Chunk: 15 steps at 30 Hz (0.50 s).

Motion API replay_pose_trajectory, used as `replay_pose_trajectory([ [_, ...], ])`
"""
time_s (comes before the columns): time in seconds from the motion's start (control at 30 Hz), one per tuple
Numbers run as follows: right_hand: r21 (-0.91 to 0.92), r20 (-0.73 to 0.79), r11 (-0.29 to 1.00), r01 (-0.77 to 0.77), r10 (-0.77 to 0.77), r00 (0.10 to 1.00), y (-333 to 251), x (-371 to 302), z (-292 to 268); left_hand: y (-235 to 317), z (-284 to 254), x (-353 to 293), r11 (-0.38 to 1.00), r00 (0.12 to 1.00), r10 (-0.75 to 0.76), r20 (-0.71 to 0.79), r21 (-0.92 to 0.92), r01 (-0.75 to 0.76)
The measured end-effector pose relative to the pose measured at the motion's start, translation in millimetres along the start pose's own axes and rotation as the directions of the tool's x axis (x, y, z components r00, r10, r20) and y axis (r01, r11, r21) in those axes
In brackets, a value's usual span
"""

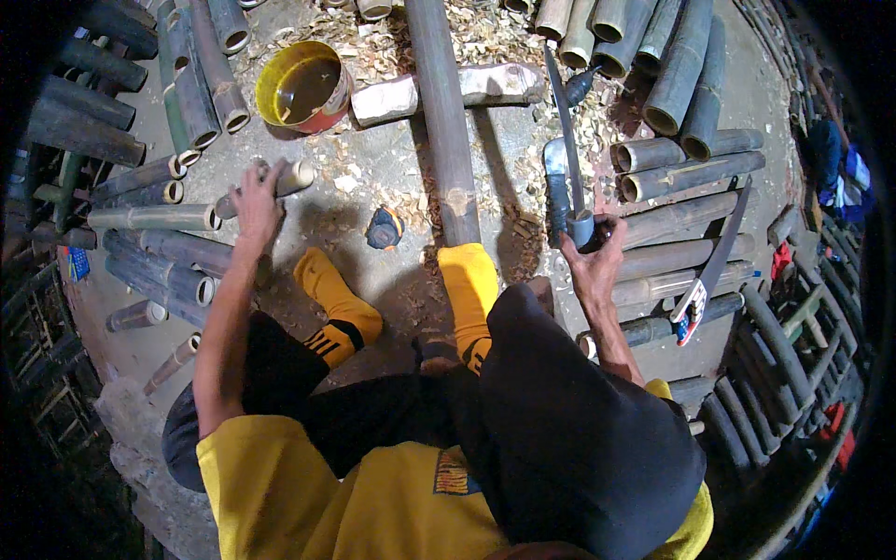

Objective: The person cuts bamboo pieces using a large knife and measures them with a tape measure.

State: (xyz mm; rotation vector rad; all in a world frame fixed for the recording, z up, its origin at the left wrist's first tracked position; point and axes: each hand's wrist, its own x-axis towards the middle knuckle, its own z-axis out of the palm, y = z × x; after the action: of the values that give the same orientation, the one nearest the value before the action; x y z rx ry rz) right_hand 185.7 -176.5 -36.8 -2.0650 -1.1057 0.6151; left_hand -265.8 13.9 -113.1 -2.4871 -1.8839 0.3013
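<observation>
My left hand (pixel 256 203) is closed over a short bamboo piece (pixel 297 177) whose pale cut end points right. On the other side, my right hand (pixel 597 259) grips the grey, round handle of a machete (pixel 567 131), its long narrow blade pointing away from me. Just left of that blade lies a dark-handled tool (pixel 556 182) with a broad grey top. A long bamboo pole (pixel 439 112) runs away between the hands, propped across a pale log (pixel 387 100). Its near end meets my yellow-socked right foot (pixel 467 289).
A yellow-rimmed bucket (pixel 303 89) with dark contents stands at the far left among wood shavings (pixel 373 37). Cut bamboo lengths (pixel 177 257) lie on the left, more bamboo (pixel 691 173) on the right. A handsaw (pixel 717 261) rests on those. A small dark-and-orange object (pixel 384 229) sits near my left foot.
</observation>
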Motion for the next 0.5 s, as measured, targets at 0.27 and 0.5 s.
replay_pose_trajectory([
  [0.27,0.305,0.308,0.938,0.165,-0.261,0.915,-53.0,-6.8,26.0,204.0,-93.1,-26.2,-0.362,0.912,0.389,0.13,-0.889,0.281],
  [0.5,-0.486,0.15,0.826,-0.286,0.4,0.904,57.8,-123.9,-30.0,123.4,-54.3,-11.0,0.412,0.947,-0.075,-0.313,-0.875,-0.257],
])
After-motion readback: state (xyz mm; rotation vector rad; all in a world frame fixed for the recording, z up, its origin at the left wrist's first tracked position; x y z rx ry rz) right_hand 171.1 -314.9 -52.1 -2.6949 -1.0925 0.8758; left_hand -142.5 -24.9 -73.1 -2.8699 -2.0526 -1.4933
